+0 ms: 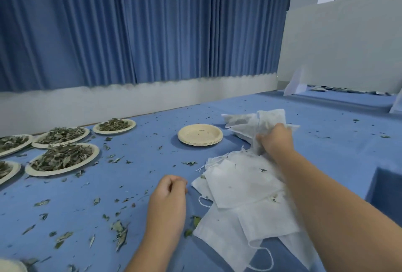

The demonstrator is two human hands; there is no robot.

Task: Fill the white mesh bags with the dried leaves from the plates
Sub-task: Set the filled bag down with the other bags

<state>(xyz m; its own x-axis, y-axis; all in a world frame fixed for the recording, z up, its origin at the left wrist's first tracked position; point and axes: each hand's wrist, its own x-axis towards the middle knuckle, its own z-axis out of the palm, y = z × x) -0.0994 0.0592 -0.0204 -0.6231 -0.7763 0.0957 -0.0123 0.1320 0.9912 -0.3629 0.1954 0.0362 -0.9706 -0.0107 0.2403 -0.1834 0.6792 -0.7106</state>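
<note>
Mesh bag (270,117) clutched in right hand's (277,141) curled fingers (263,141)

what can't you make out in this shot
Head view, left hand: curled fingers hide whether it holds anything.
Head view, bag gripped by the right hand: bunched cloth and the hand hide how full it is.
Head view, plate at the left edge: cut off by the frame.
Head view, small things on the far table: too small and blurred to name.

Blue curtain (130,21), white partition (348,49)
</note>
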